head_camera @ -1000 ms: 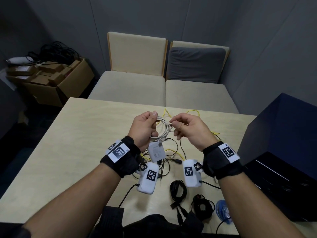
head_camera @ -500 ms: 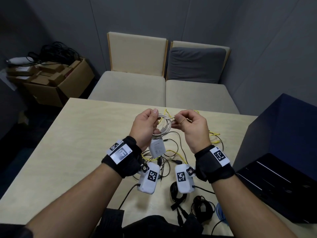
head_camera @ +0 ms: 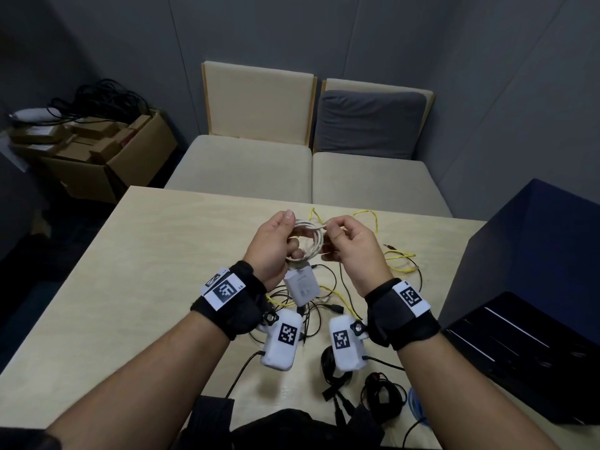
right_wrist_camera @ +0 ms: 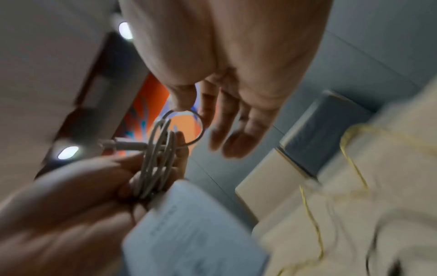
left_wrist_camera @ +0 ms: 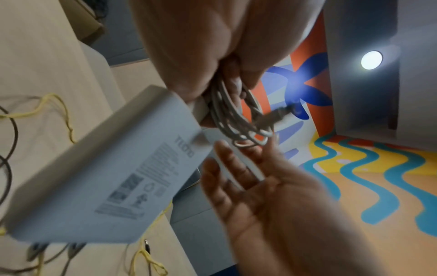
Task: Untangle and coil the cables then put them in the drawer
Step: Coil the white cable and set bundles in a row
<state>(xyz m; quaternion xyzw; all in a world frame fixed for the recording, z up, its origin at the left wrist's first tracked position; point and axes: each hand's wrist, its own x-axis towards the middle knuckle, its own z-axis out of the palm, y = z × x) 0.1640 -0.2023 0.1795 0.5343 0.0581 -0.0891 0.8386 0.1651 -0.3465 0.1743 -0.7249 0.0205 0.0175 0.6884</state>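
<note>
My left hand [head_camera: 276, 241] grips a coil of white cable [head_camera: 310, 237] above the table, and the white charger block [head_camera: 302, 284] hangs below the coil. My right hand [head_camera: 349, 241] pinches the cable's last loop between thumb and forefinger at the coil's top; its other fingers are spread. The coil [left_wrist_camera: 238, 119] shows under the left palm in the left wrist view, with the charger [left_wrist_camera: 101, 171] beside it. In the right wrist view the loop [right_wrist_camera: 189, 128] runs from thumb to forefinger. A yellow cable [head_camera: 396, 258] and thin black cables [head_camera: 328, 306] lie tangled on the table [head_camera: 130, 287] below.
Coiled black cables [head_camera: 383, 394] and a blue cable [head_camera: 417, 407] lie near the table's front edge. A dark blue cabinet [head_camera: 532, 248] with an open black drawer [head_camera: 526, 352] stands at the right. Two chairs [head_camera: 292, 164] stand beyond the table, cardboard boxes [head_camera: 107, 154] at far left.
My right hand has drawn in toward the left hand and rotated, carrying the cable end over the top of the coil. The coil and charger stay in the left hand.
</note>
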